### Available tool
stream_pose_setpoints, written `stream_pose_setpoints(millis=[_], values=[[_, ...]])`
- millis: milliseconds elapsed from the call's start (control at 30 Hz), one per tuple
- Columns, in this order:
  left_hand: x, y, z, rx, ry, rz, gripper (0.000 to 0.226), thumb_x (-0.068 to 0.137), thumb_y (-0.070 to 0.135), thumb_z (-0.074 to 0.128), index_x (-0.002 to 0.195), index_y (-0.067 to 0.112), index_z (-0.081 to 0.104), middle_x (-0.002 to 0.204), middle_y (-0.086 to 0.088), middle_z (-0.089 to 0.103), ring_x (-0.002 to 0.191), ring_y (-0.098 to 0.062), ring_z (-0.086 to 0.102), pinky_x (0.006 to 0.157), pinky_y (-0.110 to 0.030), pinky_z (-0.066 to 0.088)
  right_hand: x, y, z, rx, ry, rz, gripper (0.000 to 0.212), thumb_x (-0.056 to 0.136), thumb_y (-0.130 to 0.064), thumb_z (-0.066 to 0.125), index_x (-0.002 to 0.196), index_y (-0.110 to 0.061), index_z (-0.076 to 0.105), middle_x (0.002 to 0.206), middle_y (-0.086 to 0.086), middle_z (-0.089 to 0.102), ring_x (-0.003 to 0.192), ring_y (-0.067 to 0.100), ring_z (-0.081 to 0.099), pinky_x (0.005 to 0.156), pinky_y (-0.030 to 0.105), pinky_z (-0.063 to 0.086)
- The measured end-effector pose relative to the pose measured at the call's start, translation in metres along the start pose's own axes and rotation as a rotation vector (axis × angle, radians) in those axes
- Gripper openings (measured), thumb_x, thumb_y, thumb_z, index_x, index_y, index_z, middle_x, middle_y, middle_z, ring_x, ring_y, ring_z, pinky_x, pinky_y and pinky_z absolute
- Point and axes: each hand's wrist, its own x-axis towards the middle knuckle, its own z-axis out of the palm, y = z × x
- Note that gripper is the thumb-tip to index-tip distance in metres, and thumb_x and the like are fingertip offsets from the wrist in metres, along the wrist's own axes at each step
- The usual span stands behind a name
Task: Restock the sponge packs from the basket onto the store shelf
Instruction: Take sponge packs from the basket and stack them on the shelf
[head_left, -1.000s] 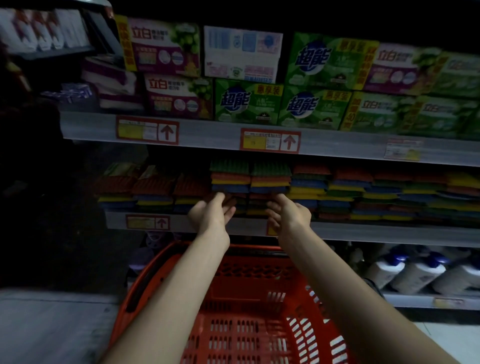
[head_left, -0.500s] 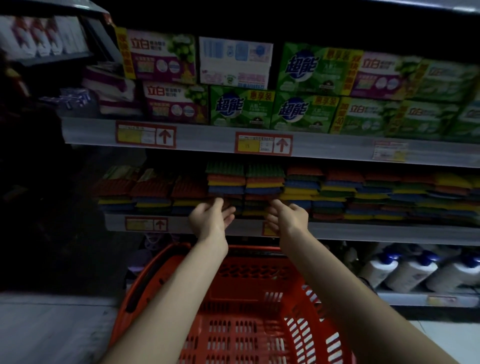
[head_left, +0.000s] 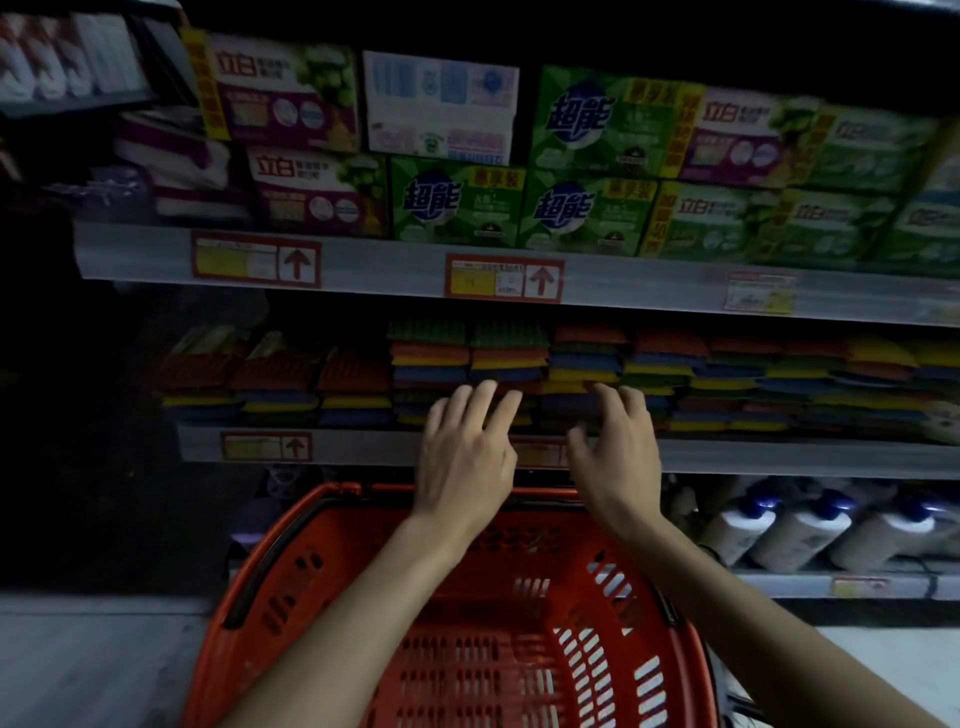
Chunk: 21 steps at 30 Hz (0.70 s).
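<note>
This is a shop, a supermarket aisle of household goods. Long metal shelves run across the frame, their front edges carrying red-framed price labels with upward arrows. Along the top sit rows of repeated printed cartons bearing Chinese brand names. The middle tier holds stacked multicoloured sponge packs, and at lower right stand white bottles with blue caps. A red plastic shopping basket fills the bottom centre.

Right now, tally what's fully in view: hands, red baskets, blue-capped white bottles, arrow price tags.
Hands: 2 (left hand, right hand)
Red basket: 1
Blue-capped white bottles: 3
Arrow price tags: 3
Total: 9
</note>
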Motion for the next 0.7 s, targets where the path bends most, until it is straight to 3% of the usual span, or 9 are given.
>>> stream_pose_setpoints(millis=[200, 567, 700], values=[[0.001, 0.001, -0.001, 0.064, -0.037, 0.019, 0.05, 0.094, 0.021, 0.063, 0.143, 0.014, 0.056, 0.14, -0.01, 0.058, 0.131, -0.031, 0.052, 0.108, -0.047, 0.044, 0.0, 0.007, 0.0, -0.024, -0.124, -0.049, 0.058, 0.099, -0.019, 0.058, 0.154, -0.016, 0.04, 0.153, 0.007, 0.04, 0.138, 0.025, 0.039, 0.1, 0.037, 0.046], [0.002, 0.003, -0.011, 0.107, -0.119, 0.011, 0.053, 0.091, 0.024, 0.067, 0.142, 0.012, 0.057, 0.139, -0.013, 0.059, 0.133, -0.033, 0.051, 0.111, -0.048, 0.043, -0.001, 0.007, 0.001, -0.048, -0.154, -0.07, 0.067, 0.095, -0.017, 0.061, 0.156, -0.02, 0.034, 0.153, 0.006, 0.037, 0.138, 0.026, 0.037, 0.09, 0.036, 0.051], [-0.002, 0.001, -0.021, 0.104, -0.093, 0.0, 0.055, 0.092, 0.025, 0.068, 0.145, 0.013, 0.055, 0.143, -0.013, 0.057, 0.136, -0.032, 0.049, 0.112, -0.048, 0.043, -0.006, -0.006, 0.0, -0.118, -0.153, -0.22, 0.064, 0.094, -0.017, 0.064, 0.153, -0.017, 0.04, 0.155, 0.005, 0.037, 0.142, 0.026, 0.035, 0.092, 0.038, 0.056]])
